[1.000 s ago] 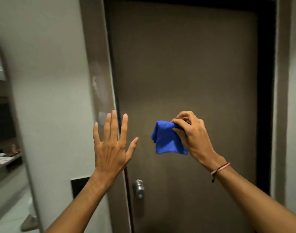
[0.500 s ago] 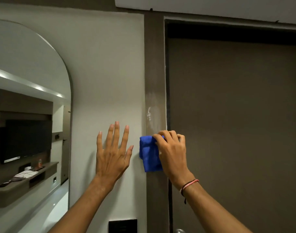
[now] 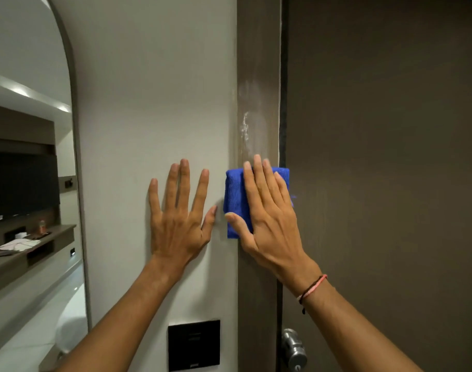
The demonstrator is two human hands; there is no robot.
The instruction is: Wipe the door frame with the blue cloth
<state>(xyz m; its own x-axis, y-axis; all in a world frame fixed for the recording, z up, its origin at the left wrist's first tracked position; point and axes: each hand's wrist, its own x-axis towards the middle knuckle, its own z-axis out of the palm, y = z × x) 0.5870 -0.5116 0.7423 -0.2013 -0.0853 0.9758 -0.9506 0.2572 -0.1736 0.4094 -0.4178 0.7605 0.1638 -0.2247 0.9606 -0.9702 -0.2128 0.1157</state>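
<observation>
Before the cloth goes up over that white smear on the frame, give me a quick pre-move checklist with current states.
1. Blue cloth flat on the door frame: ok.
2. Right hand pressing on the cloth, fingers spread: ok.
3. White smear directly above the cloth, path unobstructed: ok.
4. Left hand flat on the wall, clear of the frame: ok.
5. Cloth damp or dry: cannot tell.
6. Cloth overhangs the frame's edges on both sides: ok for full-width coverage.
</observation>
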